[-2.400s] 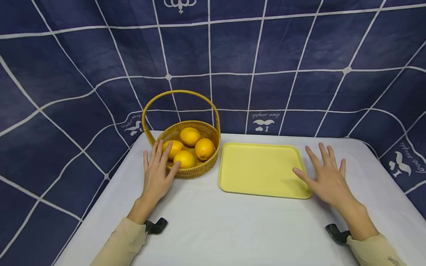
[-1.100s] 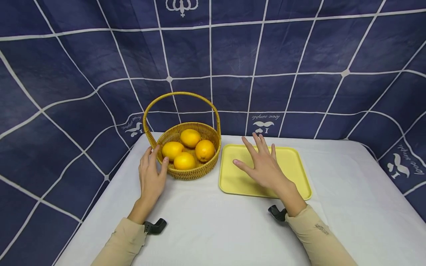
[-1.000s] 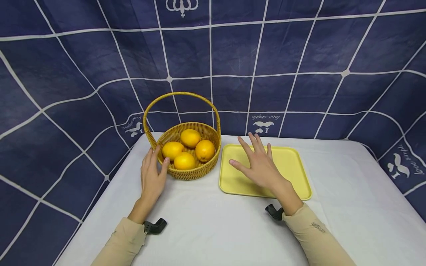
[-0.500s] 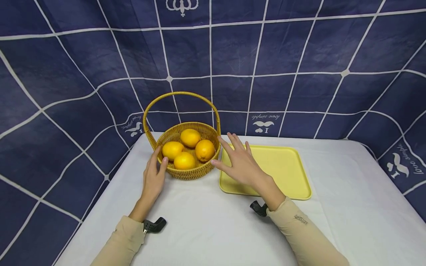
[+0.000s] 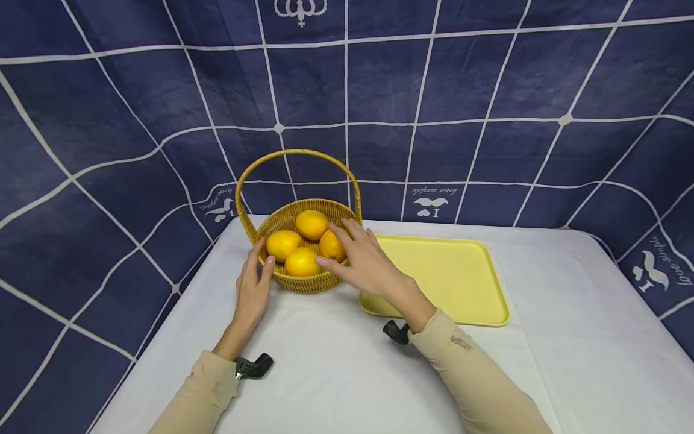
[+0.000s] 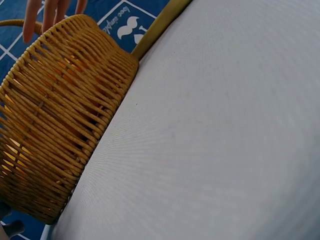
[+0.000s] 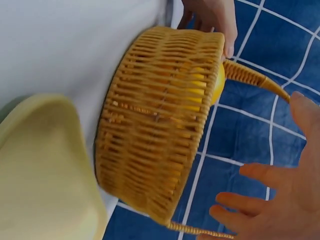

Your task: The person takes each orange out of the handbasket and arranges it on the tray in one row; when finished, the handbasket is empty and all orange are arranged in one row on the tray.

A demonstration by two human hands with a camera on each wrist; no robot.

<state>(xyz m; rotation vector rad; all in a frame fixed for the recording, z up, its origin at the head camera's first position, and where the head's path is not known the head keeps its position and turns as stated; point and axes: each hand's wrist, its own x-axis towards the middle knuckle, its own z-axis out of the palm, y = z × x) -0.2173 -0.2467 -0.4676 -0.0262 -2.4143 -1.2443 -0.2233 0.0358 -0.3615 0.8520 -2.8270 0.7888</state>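
Note:
A woven basket with a tall arched handle holds several orange-yellow fruits. My left hand rests against the basket's left side, fingers fairly straight at the rim. Over the basket's right side reaches my right hand, fingers spread, partly hiding the rightmost fruit; it holds nothing. The right wrist view shows that hand apart from the basket wall, above the rim. In the left wrist view the wall fills the left side, with right-hand fingers beyond it.
A yellow rectangular tray lies to the right of the basket, its left part under my right forearm. Both stand on a white-covered table. A dark blue curtain with white lines hangs behind and at the sides.
My right hand has moved left, from the tray's right edge across it to above the basket. My left hand has shifted slightly beside the basket. The basket, fruits and tray look unmoved.

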